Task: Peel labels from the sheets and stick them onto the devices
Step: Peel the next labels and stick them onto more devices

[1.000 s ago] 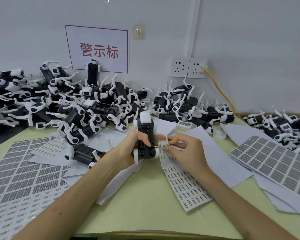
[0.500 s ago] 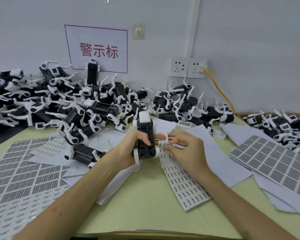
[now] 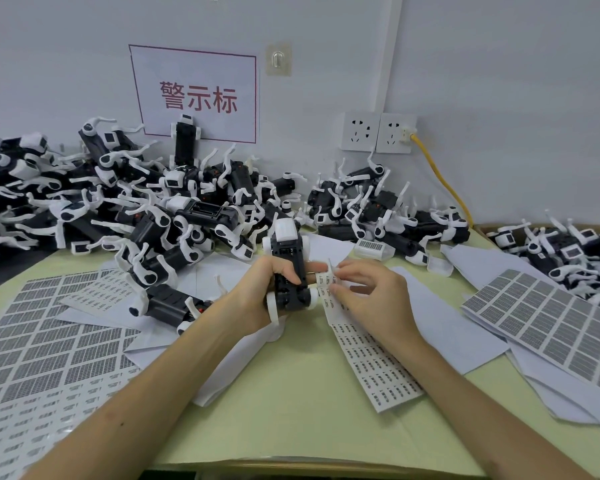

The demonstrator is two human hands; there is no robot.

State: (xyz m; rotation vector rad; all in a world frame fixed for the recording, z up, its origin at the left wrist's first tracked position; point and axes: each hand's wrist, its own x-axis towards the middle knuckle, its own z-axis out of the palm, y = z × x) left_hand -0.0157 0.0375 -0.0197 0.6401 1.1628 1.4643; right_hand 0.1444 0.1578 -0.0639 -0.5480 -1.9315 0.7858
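My left hand grips a black-and-white device upright at the middle of the table, thumb across its black body. A narrow sheet of small labels runs from beside the device down toward the front right. My right hand pinches the curled upper end of that sheet right next to the device, fingertips at the labels. Whether a label has come off the sheet is hidden by the fingers.
A big heap of black-and-white devices fills the back left and centre, with more at the right. Large label sheets lie at the left and right over loose white paper. Wall sockets with a yellow cable are behind.
My hands and the device have barely shifted. The right fingers have worked slightly at the top of the small-label sheet.
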